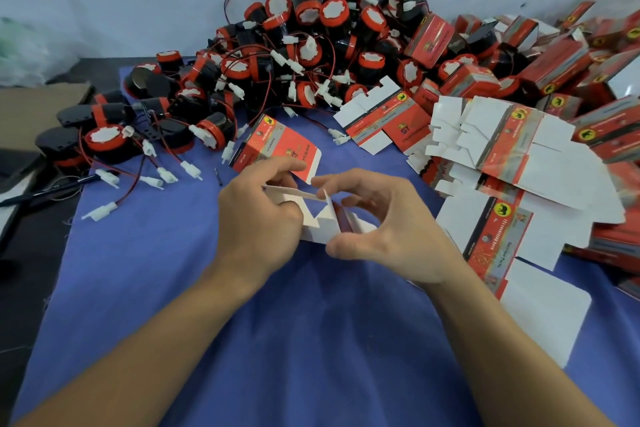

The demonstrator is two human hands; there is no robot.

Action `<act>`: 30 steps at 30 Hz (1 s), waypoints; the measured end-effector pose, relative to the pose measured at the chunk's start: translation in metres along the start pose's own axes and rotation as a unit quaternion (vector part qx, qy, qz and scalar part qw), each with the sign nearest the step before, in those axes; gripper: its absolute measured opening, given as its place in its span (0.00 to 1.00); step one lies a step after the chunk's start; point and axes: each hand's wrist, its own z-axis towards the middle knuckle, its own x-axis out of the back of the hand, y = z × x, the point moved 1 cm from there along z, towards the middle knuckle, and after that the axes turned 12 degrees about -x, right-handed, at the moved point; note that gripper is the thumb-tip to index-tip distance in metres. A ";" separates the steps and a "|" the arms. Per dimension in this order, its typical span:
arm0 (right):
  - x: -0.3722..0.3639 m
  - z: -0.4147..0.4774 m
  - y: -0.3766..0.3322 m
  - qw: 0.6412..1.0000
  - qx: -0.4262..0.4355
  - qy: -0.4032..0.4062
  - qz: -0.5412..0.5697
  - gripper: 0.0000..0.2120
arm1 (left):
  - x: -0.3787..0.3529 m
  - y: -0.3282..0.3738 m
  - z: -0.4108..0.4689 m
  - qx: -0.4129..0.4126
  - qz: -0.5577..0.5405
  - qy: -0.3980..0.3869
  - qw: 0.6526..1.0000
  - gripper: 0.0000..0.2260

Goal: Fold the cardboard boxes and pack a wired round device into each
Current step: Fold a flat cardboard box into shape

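A red-and-white cardboard box [277, 149], half folded, is held over the blue cloth [242, 340] at the centre. My left hand [258, 215] grips its white near end, thumb and fingers curled round the flaps. My right hand [384, 229] pinches a white flap of the same box from the right, thumb underneath. Behind them rises a big pile of round black devices with red caps [311, 28], their red-black wires and white plugs spilling forward. One such device [104, 140] lies at the left near loose plugs.
Flat unfolded box blanks [512, 163] fan out in a stack at the right. Folded red boxes [554, 66] are heaped at the back right. Brown cardboard [38, 111] and a dark pen [45, 192] lie at the left edge. A pale wall stands behind.
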 end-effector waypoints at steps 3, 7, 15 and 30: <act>-0.005 0.001 0.000 0.997 -0.001 0.056 0.047 0.15 | -0.001 0.001 -0.001 -0.001 -0.029 0.008 1.000 0.23; -0.008 0.002 0.003 0.986 -0.050 0.112 0.115 0.13 | -0.003 -0.003 0.006 0.049 -0.141 0.027 0.988 0.14; -0.024 0.018 0.017 0.969 -0.101 0.219 0.057 0.04 | -0.004 -0.020 0.006 0.074 -0.156 0.009 0.985 0.12; 0.002 0.013 0.020 0.970 -0.098 -0.019 0.220 0.09 | -0.020 -0.029 -0.003 0.091 -0.178 -0.090 0.976 0.27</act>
